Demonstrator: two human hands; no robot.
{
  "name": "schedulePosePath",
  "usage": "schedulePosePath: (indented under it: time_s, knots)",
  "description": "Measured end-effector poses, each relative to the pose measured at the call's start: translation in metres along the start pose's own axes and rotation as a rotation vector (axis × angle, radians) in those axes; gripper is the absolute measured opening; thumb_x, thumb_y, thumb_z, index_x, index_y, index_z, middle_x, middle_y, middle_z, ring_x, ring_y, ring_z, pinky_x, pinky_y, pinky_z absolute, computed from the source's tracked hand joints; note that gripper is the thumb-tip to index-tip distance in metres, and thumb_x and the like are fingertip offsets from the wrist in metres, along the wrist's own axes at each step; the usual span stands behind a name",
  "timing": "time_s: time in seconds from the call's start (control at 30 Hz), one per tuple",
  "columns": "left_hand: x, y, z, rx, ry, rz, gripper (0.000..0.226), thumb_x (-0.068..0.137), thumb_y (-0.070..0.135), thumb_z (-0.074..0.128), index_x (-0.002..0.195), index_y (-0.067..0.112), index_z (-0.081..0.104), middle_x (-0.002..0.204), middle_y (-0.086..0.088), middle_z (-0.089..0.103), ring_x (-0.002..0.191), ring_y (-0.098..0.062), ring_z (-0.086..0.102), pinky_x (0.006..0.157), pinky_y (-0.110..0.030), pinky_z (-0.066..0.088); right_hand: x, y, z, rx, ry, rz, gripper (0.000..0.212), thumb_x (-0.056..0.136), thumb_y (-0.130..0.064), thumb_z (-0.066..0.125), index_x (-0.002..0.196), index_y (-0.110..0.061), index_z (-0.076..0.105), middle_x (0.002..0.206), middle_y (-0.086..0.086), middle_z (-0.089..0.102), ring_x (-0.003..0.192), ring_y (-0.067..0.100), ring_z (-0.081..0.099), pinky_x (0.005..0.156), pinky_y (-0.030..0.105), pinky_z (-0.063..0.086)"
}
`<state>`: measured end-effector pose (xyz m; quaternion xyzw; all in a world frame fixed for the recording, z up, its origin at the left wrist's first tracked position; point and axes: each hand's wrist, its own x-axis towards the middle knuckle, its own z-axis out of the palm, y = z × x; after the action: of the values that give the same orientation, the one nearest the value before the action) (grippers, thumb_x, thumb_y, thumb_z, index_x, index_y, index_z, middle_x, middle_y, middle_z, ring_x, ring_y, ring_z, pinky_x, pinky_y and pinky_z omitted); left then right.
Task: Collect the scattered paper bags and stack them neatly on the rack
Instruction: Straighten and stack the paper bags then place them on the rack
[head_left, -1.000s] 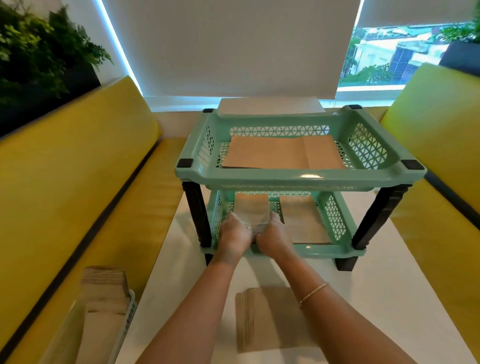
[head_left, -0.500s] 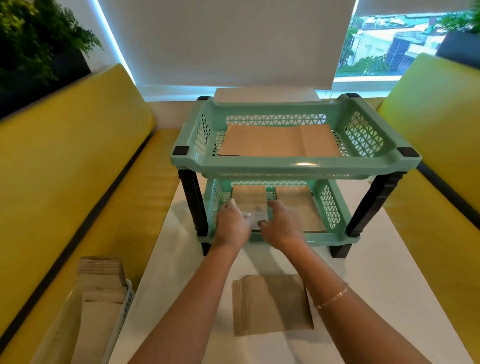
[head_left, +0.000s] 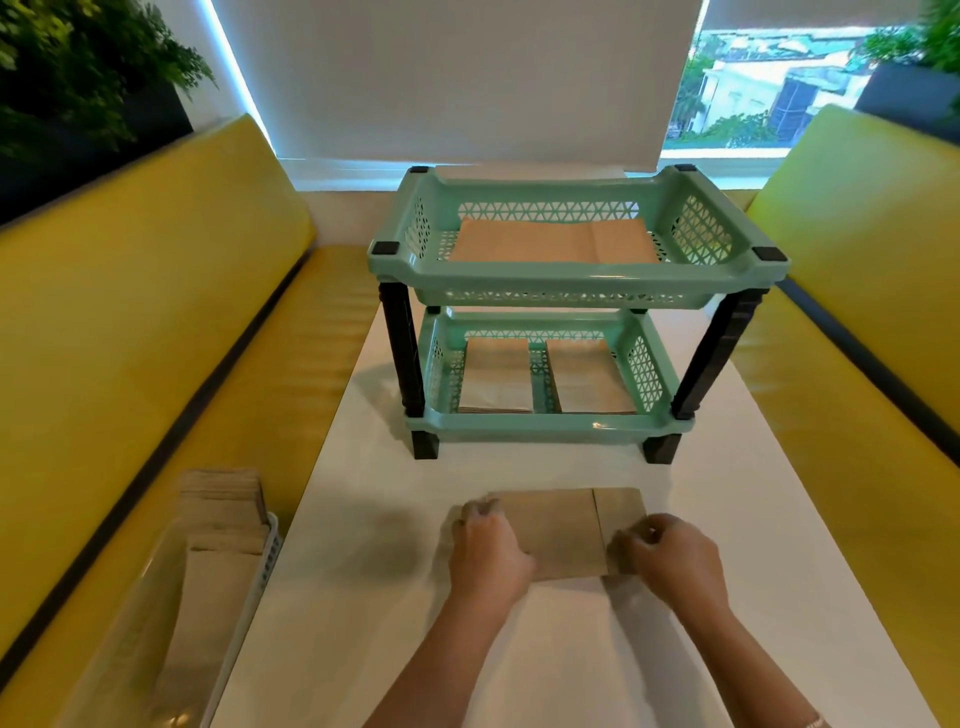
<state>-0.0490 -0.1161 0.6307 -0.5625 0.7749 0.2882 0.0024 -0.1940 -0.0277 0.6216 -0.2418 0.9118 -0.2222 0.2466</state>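
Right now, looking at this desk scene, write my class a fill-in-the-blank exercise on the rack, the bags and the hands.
1. The green rack has ____ tiers.
2. In the lower tier, paper bags lie in ____ side-by-side piles.
3. Both hands, left hand and right hand, grip a stack of bags lying on the ____ table.
4. The benches on both sides are ____ in colour.

Missing words: two; two; white; yellow

Flat brown paper bags (head_left: 563, 535) lie before the green rack (head_left: 571, 280).
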Motion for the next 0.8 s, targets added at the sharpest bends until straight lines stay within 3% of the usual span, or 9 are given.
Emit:
schedulePosePath:
  time_s: [0.23, 0.57, 0.8]
  knots:
    - [-0.001, 0.006, -0.001, 0.082, 0.006, -0.020, 0.054, 0.084, 0.025, 0.064, 0.132, 0.013, 0.042, 0.132, -0.008, 0.041, 0.124, -0.024, 0.039, 0.096, -0.031, 0.040, -0.012, -0.019, 0.003, -0.092, 0.089, -0.038, 0.016, 0.083, -0.021, 0.055, 0.095, -0.011, 0.059, 0.089, 0.005, 0.057, 0.088, 0.025, 0.055, 0.076, 0.036, 0.052]
    - [-0.004, 0.006, -0.004, 0.076, 0.021, -0.018, 0.058, 0.082, 0.028, 0.066, 0.132, 0.011, 0.043, 0.131, -0.009, 0.043, 0.123, -0.025, 0.041, 0.095, -0.032, 0.041, -0.020, -0.021, 0.009, -0.233, 0.224, -0.164, 0.034, 0.086, -0.017, 0.050, 0.120, -0.011, 0.051, 0.113, 0.008, 0.057, 0.105, 0.025, 0.048, 0.085, 0.032, 0.039]
    - [-0.004, 0.004, -0.003, 0.070, 0.021, -0.002, 0.060, 0.083, 0.029, 0.066, 0.134, 0.011, 0.041, 0.133, -0.010, 0.042, 0.125, -0.025, 0.040, 0.096, -0.031, 0.040, -0.023, -0.024, 0.012, -0.125, 0.181, -0.144, 0.039, 0.086, -0.016, 0.054, 0.124, -0.009, 0.045, 0.107, 0.012, 0.056, 0.099, 0.028, 0.053, 0.085, 0.036, 0.045]
